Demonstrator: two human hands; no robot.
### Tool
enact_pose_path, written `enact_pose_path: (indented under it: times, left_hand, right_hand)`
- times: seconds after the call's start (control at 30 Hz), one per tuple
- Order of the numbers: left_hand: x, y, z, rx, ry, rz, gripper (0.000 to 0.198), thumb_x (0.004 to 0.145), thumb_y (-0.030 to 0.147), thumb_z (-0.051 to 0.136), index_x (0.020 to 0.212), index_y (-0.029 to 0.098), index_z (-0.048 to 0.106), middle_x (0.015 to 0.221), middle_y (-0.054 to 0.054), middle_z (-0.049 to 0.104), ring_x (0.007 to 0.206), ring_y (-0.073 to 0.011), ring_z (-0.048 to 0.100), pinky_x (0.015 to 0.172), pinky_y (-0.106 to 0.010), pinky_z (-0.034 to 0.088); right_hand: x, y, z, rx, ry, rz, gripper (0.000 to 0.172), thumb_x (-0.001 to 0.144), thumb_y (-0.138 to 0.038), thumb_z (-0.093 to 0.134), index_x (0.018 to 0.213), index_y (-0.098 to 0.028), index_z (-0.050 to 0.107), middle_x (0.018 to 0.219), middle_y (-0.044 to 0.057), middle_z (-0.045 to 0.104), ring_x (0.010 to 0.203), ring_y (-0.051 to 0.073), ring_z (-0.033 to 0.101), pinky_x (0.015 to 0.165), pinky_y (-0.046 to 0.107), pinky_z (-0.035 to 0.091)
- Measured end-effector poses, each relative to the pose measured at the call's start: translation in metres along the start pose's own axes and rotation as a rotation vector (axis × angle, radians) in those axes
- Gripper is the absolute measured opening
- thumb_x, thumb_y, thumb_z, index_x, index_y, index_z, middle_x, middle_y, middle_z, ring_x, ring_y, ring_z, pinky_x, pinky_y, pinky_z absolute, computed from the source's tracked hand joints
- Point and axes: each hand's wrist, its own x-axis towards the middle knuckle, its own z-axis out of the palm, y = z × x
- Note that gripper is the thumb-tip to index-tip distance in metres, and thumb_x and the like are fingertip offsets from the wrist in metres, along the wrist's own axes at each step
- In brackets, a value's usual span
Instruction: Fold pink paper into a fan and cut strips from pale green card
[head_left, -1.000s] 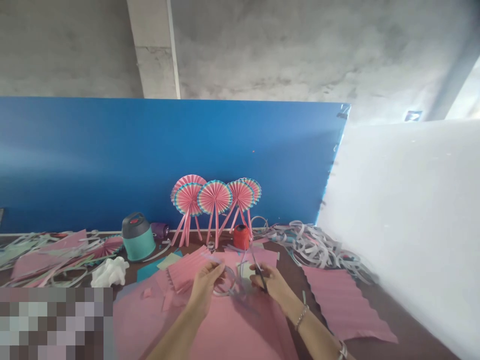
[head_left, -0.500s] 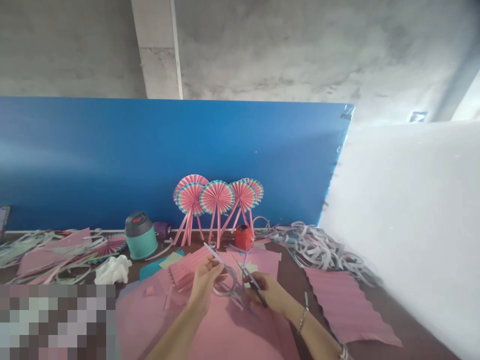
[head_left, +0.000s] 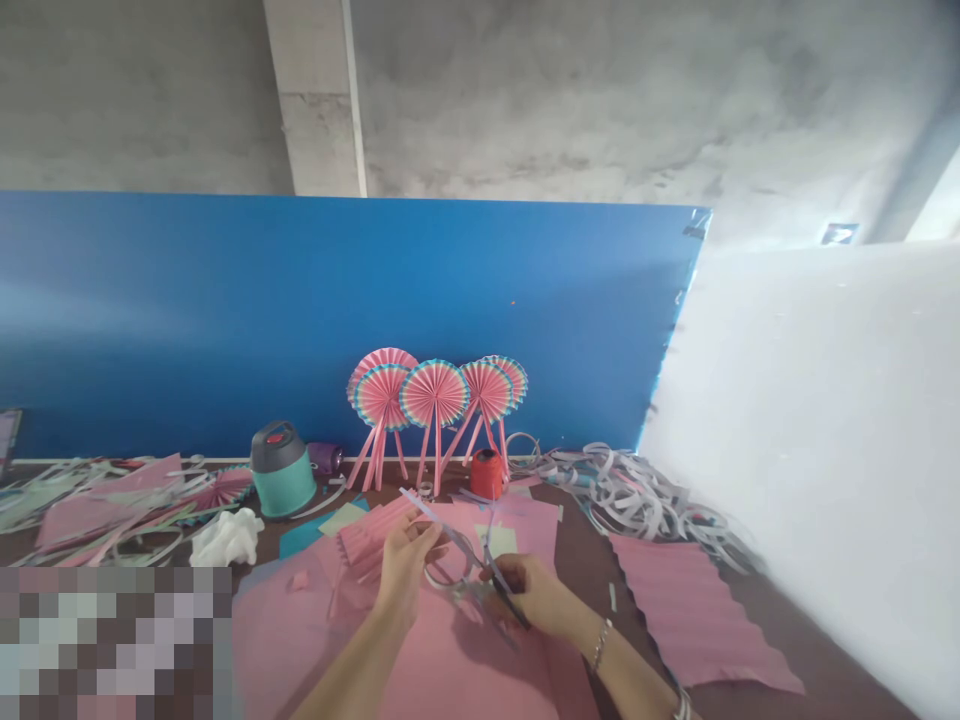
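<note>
Between the fingers of my left hand (head_left: 409,560) is pinched a long pale paper strip (head_left: 431,513), curling to the right in a loop. My right hand (head_left: 534,590) is closed on a pair of scissors (head_left: 504,590), its blades pointing up beside the strip's loop. Whether the blades touch the strip I cannot tell. Under both hands lie large sheets of pink paper (head_left: 465,670). A pleated pink paper piece (head_left: 367,545) rests just left of my left hand.
Several round pink paper fans (head_left: 435,393) lean on the blue panel (head_left: 225,300). A teal-and-grey container (head_left: 283,475) and a red object (head_left: 487,474) stand near it. Strip offcuts (head_left: 630,490) heap at the right, above a creased pink sheet (head_left: 701,610). Crumpled white tissue (head_left: 226,538) lies left.
My left hand has shifted slightly left with the strip. The scissors' blades, spread apart before, now look closer together.
</note>
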Motion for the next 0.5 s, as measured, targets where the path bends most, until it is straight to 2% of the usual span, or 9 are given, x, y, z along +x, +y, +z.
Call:
enact_pose_path:
  times: [0.2, 0.5]
  left_hand:
    - [-0.0013, 0.0016, 0.0022, 0.029, 0.025, -0.011, 0.057, 0.055, 0.030, 0.077, 0.106, 0.014, 0.054, 0.066, -0.001, 0.068, 0.063, -0.0165, 0.067, 0.056, -0.023, 0.050]
    - [-0.0012, 0.0016, 0.0020, 0.008, 0.027, -0.028, 0.058, 0.052, 0.029, 0.079, 0.102, 0.014, 0.054, 0.062, 0.000, 0.066, 0.060, -0.0152, 0.065, 0.056, -0.024, 0.051]
  right_hand:
    - [-0.0021, -0.0042, 0.0008, 0.024, -0.015, 0.070, 0.028, 0.058, -0.022, 0.061, 0.083, -0.012, 0.064, 0.051, -0.004, 0.058, 0.037, 0.007, 0.044, 0.036, 0.017, 0.031]
    - [-0.0007, 0.0001, -0.0010, 0.019, -0.016, 0.058, 0.021, 0.058, -0.023, 0.058, 0.076, -0.012, 0.064, 0.050, -0.003, 0.058, 0.037, 0.007, 0.044, 0.035, 0.017, 0.031]
